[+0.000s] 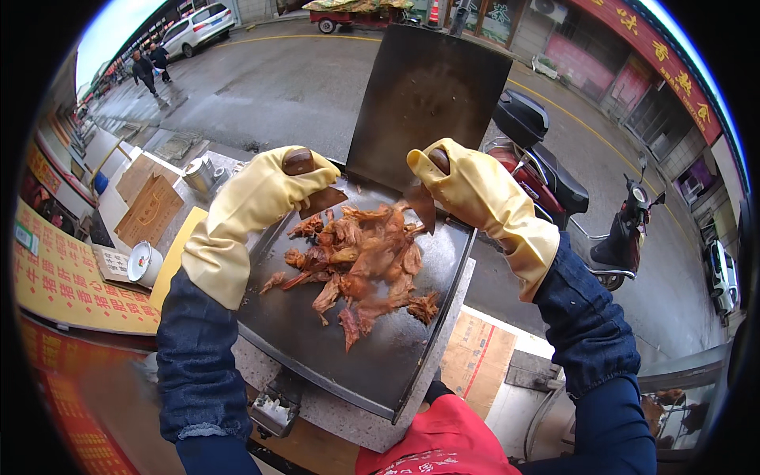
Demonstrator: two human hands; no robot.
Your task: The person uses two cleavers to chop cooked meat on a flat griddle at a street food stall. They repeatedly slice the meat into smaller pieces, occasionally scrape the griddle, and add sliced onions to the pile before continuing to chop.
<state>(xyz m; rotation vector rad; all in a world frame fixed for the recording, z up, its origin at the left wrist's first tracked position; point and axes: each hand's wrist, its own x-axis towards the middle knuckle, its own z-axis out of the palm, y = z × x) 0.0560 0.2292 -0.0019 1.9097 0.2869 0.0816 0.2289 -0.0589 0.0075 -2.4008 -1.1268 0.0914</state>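
A pile of reddish-brown cooked meat pieces lies steaming in the middle of a flat black metal griddle. Both my hands wear pale yellow rubber gloves. My left hand, at the far left of the griddle, grips a scraper; its brown handle end pokes out above the fist and its blade points down over the meat. On the right, my right hand grips a second scraper, blade down at the pile's right edge. Whether either blade touches the meat I cannot tell.
A black metal panel stands upright behind the griddle. Left are metal canisters, flattened cardboard and an enamel bowl. A small metal drip box hangs at the near edge. Scooters are parked to the right; people walk beyond.
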